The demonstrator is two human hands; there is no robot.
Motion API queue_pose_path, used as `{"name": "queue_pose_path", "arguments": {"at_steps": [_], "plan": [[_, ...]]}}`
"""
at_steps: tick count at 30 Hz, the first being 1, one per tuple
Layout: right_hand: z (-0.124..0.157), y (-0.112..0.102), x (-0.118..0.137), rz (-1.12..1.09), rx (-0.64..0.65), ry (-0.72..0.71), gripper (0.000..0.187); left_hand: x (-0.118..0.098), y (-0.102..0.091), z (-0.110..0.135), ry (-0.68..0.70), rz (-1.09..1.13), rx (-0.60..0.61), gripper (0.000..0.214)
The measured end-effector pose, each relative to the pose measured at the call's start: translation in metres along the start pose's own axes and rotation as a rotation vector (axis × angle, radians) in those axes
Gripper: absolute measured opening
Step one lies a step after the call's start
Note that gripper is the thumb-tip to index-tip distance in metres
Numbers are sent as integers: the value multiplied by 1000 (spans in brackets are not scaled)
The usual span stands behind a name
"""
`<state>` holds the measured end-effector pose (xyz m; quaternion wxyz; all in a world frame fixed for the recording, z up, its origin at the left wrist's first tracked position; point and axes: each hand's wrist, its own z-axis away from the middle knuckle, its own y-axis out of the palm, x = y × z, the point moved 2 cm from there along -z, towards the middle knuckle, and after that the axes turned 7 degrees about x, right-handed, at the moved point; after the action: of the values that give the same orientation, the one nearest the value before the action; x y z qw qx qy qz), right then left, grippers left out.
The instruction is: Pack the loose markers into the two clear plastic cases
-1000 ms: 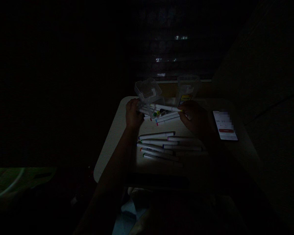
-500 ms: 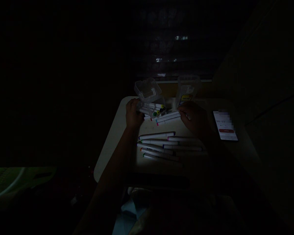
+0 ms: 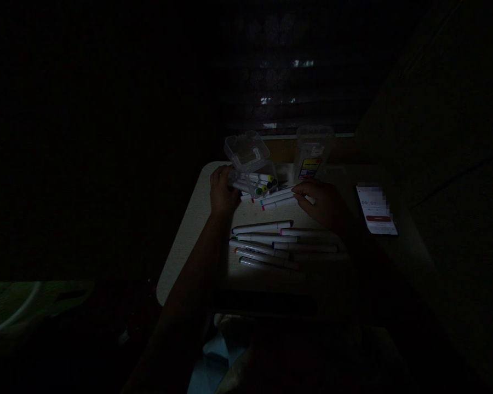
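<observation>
A clear plastic case [image 3: 246, 150] lies on its side with its lid raised, holding several white markers with yellow, green and black ends. My left hand [image 3: 223, 191] is closed around the near left side of this case. My right hand [image 3: 318, 201] has thumb and fingers pinched at the right end of a white marker [image 3: 276, 195] with a blue end. Just below it lies another white marker [image 3: 278, 204] with a pink-red end. Nearer to me, several capped markers [image 3: 267, 238] are spread across the small table [image 3: 189, 246]. Dim light hides the fingertips partly.
A second clear plastic case [image 3: 312, 150] with a yellow label stands upright at the back of the table. On the right lies a phone [image 3: 377, 213] with its screen lit. Dark slatted blinds [image 3: 283, 101] hang behind the table.
My right hand has moved slightly left along the markers, uncovering more of the upright case's label. My left hand and the case it holds stay nearly in place.
</observation>
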<state>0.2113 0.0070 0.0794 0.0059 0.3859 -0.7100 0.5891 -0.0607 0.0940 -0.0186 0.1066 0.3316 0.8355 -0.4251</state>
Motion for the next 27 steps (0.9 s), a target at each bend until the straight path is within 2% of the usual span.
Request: {"name": "queue_pose_path", "arguments": {"at_steps": [14, 21, 27], "plan": [[2, 22, -4, 56, 468, 118, 30, 3, 1, 1, -5, 33, 14, 63], [9, 43, -12, 56, 558, 29, 30, -3, -2, -1, -19, 21, 24, 57], [8, 49, -8, 103, 607, -2, 26, -7, -4, -2, -40, 26, 22, 57]]}}
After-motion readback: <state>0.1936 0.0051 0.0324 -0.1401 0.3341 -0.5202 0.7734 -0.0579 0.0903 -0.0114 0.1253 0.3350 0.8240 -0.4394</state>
